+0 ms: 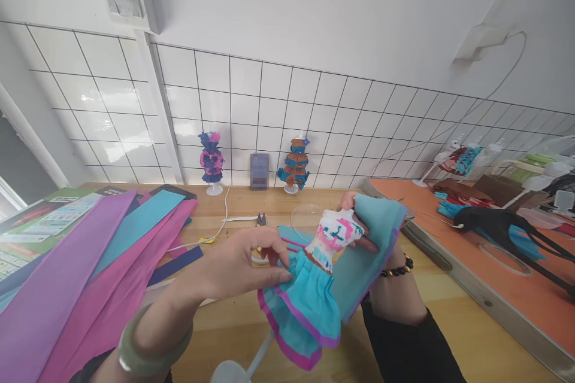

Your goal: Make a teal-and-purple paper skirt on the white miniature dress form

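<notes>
A small white mannequin torso (pixel 335 236) with pink and blue smears is tilted over the table, wearing a pleated turquoise skirt (pixel 317 293) with purple edging. My left hand (pixel 251 260) pinches the skirt's left side near the waist between thumb and fingers. Behind the torso, my right hand (pixel 362 230) is wrapped round the upper mannequin, its fingers partly hidden. A wide turquoise strip (pixel 375 251) with a purple edge hangs over that hand and down beside the skirt. The mannequin's white stand (pixel 231 371) shows at the bottom edge.
Purple (pixel 76 269), pink and blue strips lie on the left. Two dressed mannequins (pixel 211 158) stand against the tiled wall, with a dark box (pixel 259 171) between them. Cutters (pixel 262 219) lie mid-table. An orange surface (pixel 507 263) with a black bag (pixel 498 221) is at right.
</notes>
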Available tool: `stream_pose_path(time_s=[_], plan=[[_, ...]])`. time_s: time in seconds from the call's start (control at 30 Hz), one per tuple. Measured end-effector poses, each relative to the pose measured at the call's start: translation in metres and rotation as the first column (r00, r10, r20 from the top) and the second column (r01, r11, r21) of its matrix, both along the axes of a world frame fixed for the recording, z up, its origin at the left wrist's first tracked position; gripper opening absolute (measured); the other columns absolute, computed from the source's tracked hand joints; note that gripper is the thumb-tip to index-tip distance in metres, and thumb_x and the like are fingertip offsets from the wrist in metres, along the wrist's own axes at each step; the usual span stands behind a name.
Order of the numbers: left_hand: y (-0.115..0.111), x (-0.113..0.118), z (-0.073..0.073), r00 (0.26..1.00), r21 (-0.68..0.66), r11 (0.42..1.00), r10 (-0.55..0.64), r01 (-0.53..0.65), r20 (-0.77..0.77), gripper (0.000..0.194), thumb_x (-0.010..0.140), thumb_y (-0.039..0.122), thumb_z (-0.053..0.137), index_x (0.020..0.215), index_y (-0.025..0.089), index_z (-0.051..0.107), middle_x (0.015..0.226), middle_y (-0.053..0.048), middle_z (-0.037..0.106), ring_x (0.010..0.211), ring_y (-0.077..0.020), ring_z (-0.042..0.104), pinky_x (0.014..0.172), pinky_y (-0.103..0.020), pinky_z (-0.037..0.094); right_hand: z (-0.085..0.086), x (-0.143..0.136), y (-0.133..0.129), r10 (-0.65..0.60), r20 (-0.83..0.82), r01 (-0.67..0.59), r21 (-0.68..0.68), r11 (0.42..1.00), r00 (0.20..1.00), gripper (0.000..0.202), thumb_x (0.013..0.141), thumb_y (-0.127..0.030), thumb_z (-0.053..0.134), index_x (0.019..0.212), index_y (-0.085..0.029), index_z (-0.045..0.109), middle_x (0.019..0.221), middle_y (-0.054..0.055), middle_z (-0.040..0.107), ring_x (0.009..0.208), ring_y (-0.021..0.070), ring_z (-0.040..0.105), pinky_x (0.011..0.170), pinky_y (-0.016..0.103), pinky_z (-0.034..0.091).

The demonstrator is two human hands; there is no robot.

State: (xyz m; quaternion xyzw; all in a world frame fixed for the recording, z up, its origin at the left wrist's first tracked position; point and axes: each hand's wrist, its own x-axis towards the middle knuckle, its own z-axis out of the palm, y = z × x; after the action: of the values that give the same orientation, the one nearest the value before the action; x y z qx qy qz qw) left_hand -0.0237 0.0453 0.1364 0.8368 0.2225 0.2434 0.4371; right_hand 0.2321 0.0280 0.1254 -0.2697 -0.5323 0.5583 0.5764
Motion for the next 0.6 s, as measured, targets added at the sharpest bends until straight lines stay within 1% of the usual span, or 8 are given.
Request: stream_pose_path(time_s=[0.1, 0.2, 0.27, 0.33, 0.4, 0.5, 0.6], plan=[[0.0028, -0.0015, -0.0008, 0.995, -0.028, 0.998, 0.059, -0.056, 0.081, 0.010, 0.079, 0.029, 0.060, 0.078, 0.019, 0.058, 0.077, 0.001, 0.054, 0.074, -0.0124, 0.049, 0.071, -0.026, 0.043, 0.0020, 0.0006, 0.0006, 0.003, 0.008, -0.004, 0.024, 1.000, 1.000, 0.030, 0.069, -0.049, 0.065, 0.074, -0.023, 0.052, 0.039, -0.011, 0.035, 0.026, 0.0063, 0.035, 0.032, 0.021, 0.029], [0.0047, 0.0005, -0.0021, 0.991, -0.057, 0.998, 0.045, -0.038, 0.125, 0.011, 0.082, 0.030, 0.056, 0.079, 0.019, 0.057, 0.084, -0.001, 0.055, 0.078, -0.0129, 0.051, 0.072, -0.027, 0.043, 0.0012, -0.0005, 0.0002, -0.002, 0.002, 0.002, 0.003, 1.000, 1.000, 0.032, 0.070, -0.052, 0.062, 0.075, -0.022, 0.052, 0.039, -0.010, 0.034, 0.027, 0.0075, 0.035, 0.034, 0.023, 0.032], [0.0050, 0.0029, -0.0033, 0.993, -0.042, 0.999, -0.006, 0.011, 0.117, 0.012, 0.083, 0.030, 0.056, 0.079, 0.019, 0.058, 0.085, -0.001, 0.057, 0.081, -0.0135, 0.052, 0.075, -0.027, 0.043, -0.0003, -0.0022, -0.0003, -0.013, -0.021, 0.012, -0.024, 1.000, 1.000, 0.030, 0.071, -0.051, 0.062, 0.074, -0.022, 0.052, 0.041, -0.010, 0.035, 0.028, 0.0070, 0.034, 0.035, 0.023, 0.034], [0.0051, 0.0046, -0.0042, 0.994, -0.035, 0.999, -0.037, 0.040, 0.099, 0.013, 0.084, 0.031, 0.054, 0.078, 0.019, 0.059, 0.085, -0.002, 0.058, 0.082, -0.0140, 0.053, 0.075, -0.027, 0.044, -0.0015, -0.0041, -0.0006, -0.018, -0.021, 0.018, -0.033, 0.999, 1.000, 0.026, 0.071, -0.045, 0.063, 0.074, -0.022, 0.051, 0.042, -0.010, 0.036, 0.027, 0.0050, 0.029, 0.036, 0.023, 0.035], [0.0055, 0.0049, -0.0047, 0.996, -0.042, 0.999, -0.020, 0.024, 0.088, 0.016, 0.085, 0.033, 0.052, 0.079, 0.019, 0.059, 0.086, -0.002, 0.059, 0.081, -0.0141, 0.053, 0.072, -0.027, 0.044, -0.0015, -0.0061, -0.0006, -0.023, 0.002, 0.023, -0.030, 0.999, 1.000, 0.024, 0.074, -0.043, 0.062, 0.074, -0.021, 0.051, 0.042, -0.010, 0.036, 0.027, 0.0039, 0.025, 0.036, 0.023, 0.034], [0.0065, 0.0037, -0.0048, 0.997, -0.045, 0.999, 0.030, -0.027, 0.067, 0.020, 0.086, 0.035, 0.050, 0.084, 0.019, 0.062, 0.089, -0.003, 0.061, 0.080, -0.0145, 0.054, 0.070, -0.026, 0.044, 0.0001, -0.0082, -0.0007, -0.048, 0.029, 0.049, -0.034, 0.998, 0.998, 0.025, 0.079, -0.046, 0.054, 0.075, -0.021, 0.053, 0.043, -0.010, 0.034, 0.027, 0.0038, 0.023, 0.036, 0.023, 0.033], [0.0058, 0.0025, -0.0042, 0.998, -0.050, 0.998, 0.052, -0.049, 0.045, 0.022, 0.087, 0.037, 0.048, 0.093, 0.021, 0.062, 0.089, -0.003, 0.062, 0.082, -0.0154, 0.056, 0.072, -0.027, 0.045, 0.0012, -0.0079, -0.0018, -0.042, 0.009, 0.042, -0.026, 0.999, 0.999, 0.025, 0.079, -0.045, 0.055, 0.076, -0.020, 0.055, 0.044, -0.010, 0.035, 0.027, 0.0029, 0.020, 0.036, 0.023, 0.033]])
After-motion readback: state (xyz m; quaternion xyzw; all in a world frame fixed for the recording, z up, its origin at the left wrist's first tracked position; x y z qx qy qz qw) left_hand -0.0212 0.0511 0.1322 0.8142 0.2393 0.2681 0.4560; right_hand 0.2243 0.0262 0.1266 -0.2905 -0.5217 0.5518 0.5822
